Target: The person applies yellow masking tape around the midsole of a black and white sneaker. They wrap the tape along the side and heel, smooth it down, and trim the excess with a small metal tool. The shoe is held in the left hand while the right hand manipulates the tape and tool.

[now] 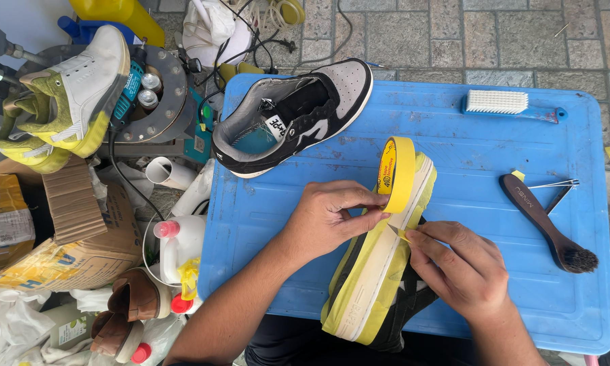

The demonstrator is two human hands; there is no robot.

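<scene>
A sneaker lies sole-side up on the blue table, its sole edge wrapped in yellow masking tape. My left hand holds a roll of yellow masking tape upright against the toe end. My right hand pinches the tape's free end against the side of the sole, with a thin blade tip showing between its fingers. A second black, grey and white sneaker rests upright at the table's far left.
A white-bristled brush with a blue handle, a dark wooden brush and tweezers lie on the right. Left of the table are a taped white sneaker on a stand, bottles, cardboard and cables.
</scene>
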